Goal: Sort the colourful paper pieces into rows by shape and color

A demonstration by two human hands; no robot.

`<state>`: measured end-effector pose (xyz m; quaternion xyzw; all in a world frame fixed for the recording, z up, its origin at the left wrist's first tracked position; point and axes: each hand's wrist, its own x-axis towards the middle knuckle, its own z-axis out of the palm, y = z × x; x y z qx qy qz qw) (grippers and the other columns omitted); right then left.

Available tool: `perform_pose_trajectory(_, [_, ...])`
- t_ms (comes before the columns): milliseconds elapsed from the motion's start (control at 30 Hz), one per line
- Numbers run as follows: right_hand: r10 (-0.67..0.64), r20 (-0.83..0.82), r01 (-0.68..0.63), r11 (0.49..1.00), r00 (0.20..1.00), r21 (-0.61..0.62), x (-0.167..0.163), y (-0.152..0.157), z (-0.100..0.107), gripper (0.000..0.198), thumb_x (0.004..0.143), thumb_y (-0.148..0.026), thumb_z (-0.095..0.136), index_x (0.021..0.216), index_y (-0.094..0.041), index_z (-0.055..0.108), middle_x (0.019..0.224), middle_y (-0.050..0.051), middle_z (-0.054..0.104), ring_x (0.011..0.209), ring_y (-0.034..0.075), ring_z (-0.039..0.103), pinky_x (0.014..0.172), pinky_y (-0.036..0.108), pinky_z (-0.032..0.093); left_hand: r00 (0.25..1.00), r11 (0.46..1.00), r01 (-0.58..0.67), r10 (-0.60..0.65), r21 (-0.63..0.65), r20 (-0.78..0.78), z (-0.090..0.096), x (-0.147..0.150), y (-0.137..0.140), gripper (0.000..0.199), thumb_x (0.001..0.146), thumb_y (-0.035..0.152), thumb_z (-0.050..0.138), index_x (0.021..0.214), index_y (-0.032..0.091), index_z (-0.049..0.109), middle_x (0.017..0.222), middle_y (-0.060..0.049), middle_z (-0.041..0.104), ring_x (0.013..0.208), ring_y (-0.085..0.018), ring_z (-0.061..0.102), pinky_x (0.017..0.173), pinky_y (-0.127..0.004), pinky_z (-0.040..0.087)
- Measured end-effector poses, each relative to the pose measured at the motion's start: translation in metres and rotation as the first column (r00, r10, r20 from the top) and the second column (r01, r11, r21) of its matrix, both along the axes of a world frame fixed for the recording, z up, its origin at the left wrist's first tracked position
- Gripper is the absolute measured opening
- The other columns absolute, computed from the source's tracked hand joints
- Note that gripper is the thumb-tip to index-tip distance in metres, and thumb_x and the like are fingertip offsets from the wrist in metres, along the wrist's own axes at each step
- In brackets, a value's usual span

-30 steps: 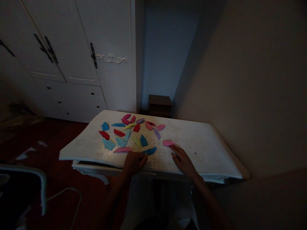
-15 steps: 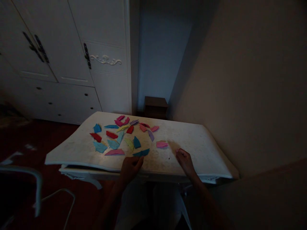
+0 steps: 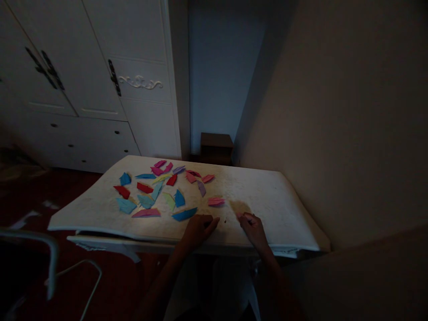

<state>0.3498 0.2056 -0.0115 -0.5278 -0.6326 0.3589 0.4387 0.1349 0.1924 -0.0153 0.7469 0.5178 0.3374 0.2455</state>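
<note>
My right hand [image 3: 253,226] is closed, its fingertips pinching a small pink paper piece [image 3: 239,215] above the white table; most of that piece is hidden by the fingers. My left hand [image 3: 199,228] hovers at the table's front edge with the thumb apart from the bent fingers, and I see nothing in it. Just left of it lies a blue folded paper boat [image 3: 184,214]. A pink folded paper boat [image 3: 216,202] rests between and beyond the two hands. A tiny dark speck [image 3: 225,221] sits on the tabletop between them.
Several folded paper pieces in red, blue, green, purple and pink, such as a red one [image 3: 145,187], spread over the left half of the white table [image 3: 274,191]. A white wardrobe [image 3: 147,120] stands behind at left, a wall [image 3: 334,111] at right. Metal tubing [image 3: 50,254] is at lower left.
My left hand has moved right, away from the blue paper boat and toward my right hand. My right hand keeps its pink paper. The view has shifted slightly.
</note>
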Motion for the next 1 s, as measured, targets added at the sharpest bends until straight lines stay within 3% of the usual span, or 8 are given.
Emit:
perform_pose_trajectory(167, [-0.076,-0.034,0.076,0.997,0.997,0.008,-0.001,-0.005,0.001,0.049,0.085,-0.055,0.050,0.052,-0.021,0.036,0.051,-0.005,0.030,0.050,0.010,0.032,0.048,0.023,0.027,0.961,0.989,-0.117,0.137,-0.095,0.241,0.003,-0.009,-0.008,0.056,0.087,0.054,0.046,0.046,0.017,0.035,0.046,0.004,0.033,0.047,-0.008,0.033,0.049,-0.024,0.022])
perform_pose_trajectory(333, [-0.059,-0.019,0.059,0.998,0.998,-0.001,0.001,-0.007,0.003,0.049,0.087,-0.054,0.049,0.052,-0.020,0.043,0.051,-0.003,0.039,0.050,0.011,0.039,0.049,0.024,0.031,0.829,0.945,-0.244,0.320,-0.217,0.459,0.007,-0.017,-0.007,0.061,0.078,0.068,0.049,0.045,0.018,0.039,0.043,0.004,0.033,0.044,-0.008,0.033,0.046,-0.023,0.026])
perform_pose_trajectory(533, [-0.005,0.027,0.005,1.000,1.000,-0.006,0.003,-0.009,0.001,0.049,0.087,-0.055,0.048,0.053,-0.020,0.046,0.052,-0.002,0.041,0.051,0.011,0.041,0.049,0.024,0.032,0.866,0.967,-0.188,0.245,-0.170,0.435,0.002,-0.014,-0.011,0.058,0.083,0.060,0.049,0.046,0.017,0.044,0.044,0.003,0.039,0.045,-0.008,0.038,0.047,-0.023,0.028])
perform_pose_trajectory(1000, [-0.028,0.008,0.028,1.000,1.000,-0.005,0.000,-0.009,0.005,0.050,0.087,-0.055,0.048,0.052,-0.020,0.045,0.050,-0.002,0.042,0.049,0.011,0.042,0.048,0.024,0.033,0.907,0.975,-0.199,0.222,-0.102,0.357,0.007,-0.015,-0.012,0.055,0.087,0.053,0.048,0.047,0.017,0.045,0.045,0.003,0.041,0.045,-0.008,0.040,0.047,-0.023,0.029])
